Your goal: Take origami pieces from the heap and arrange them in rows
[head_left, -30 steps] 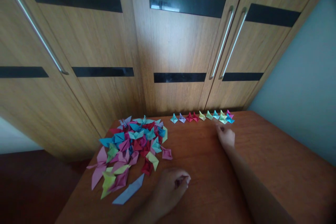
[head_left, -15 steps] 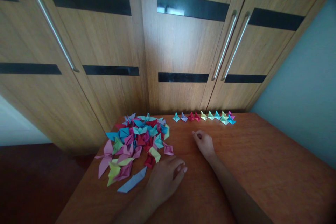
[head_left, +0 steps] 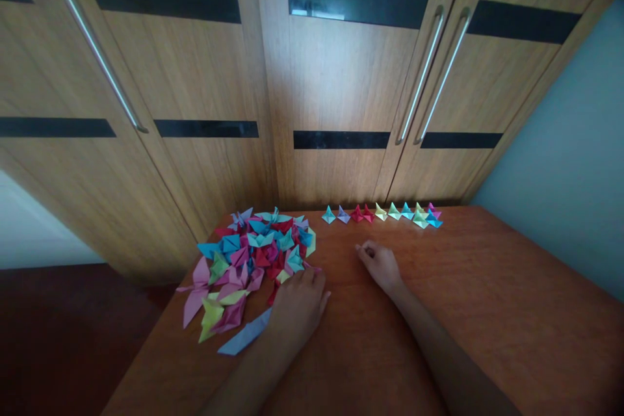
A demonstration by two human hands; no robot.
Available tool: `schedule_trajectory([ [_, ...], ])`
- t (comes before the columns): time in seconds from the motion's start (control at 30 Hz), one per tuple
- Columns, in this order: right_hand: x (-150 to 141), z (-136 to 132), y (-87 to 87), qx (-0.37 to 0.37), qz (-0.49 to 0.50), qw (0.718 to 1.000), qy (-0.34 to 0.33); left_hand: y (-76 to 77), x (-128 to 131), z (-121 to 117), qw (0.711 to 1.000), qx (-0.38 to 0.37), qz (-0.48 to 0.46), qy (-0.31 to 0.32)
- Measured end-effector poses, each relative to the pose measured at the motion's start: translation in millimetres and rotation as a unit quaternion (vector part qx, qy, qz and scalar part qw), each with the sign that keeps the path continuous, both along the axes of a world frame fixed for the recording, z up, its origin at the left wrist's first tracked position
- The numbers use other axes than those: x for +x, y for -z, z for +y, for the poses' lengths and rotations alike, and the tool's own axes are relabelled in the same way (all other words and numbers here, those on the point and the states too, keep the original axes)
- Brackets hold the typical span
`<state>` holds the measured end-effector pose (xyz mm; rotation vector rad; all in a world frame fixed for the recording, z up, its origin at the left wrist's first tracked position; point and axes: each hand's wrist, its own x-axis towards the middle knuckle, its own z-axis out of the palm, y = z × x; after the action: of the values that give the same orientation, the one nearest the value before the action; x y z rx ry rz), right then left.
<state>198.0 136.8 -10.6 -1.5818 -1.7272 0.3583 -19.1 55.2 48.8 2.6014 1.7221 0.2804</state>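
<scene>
My left hand (head_left: 298,302) is over the right edge of a pile of folded paper pieces (head_left: 260,240). Its thumb stands apart from the fingers, which reach over a pink folded paper piece, mostly covered, and a yellow piece (head_left: 283,277). The fingertips are hidden. Beside its wrist lies a flat pale blue folded paper strip (head_left: 244,337). My right hand (head_left: 381,265) rests on the table (head_left: 439,312) with its fingers curled in and nothing visible in them. Beyond it, a row of small paper boats (head_left: 357,213) stands along the back edge.
A wooden wardrobe (head_left: 336,78) with metal handles and dark strips rises behind the table. At the right is a pale blue wall (head_left: 575,162). A pink winged paper shape (head_left: 197,289) and a yellow one (head_left: 211,317) lie at the pile's left side.
My left hand has moved forward and slightly left, now covering the pink piece and part of the red and yellow ones. My right hand stays on the table. The view has shifted slightly.
</scene>
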Motion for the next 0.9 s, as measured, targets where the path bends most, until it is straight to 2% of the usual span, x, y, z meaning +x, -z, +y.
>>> schedule_trajectory([
  [0.3, 0, -2, 0.4, 0.004, -0.006, 1.000, -0.011, 3.0, -3, 5, 0.999, 0.005, 0.020, 0.035],
  [0.47, 1, -5, -3.8, -0.006, 0.025, 0.999, -0.022, -0.5, -10, 3, 0.999, -0.002, 0.006, 0.037],
  [0.6, -1, -9, -12.8, -0.035, 0.118, 0.990, -0.072, -3.6, -20, 3, 0.994, 0.026, -0.103, 0.037],
  [0.73, -8, -18, -24.8, -0.093, 0.234, 0.955, -0.156, -7.0, -27, 5, 0.968, 0.068, -0.234, 0.053],
  [0.9, -20, -32, -35.4, -0.113, 0.276, 0.921, -0.249, -10.9, -28, 6, 0.954, 0.075, -0.282, 0.070],
])
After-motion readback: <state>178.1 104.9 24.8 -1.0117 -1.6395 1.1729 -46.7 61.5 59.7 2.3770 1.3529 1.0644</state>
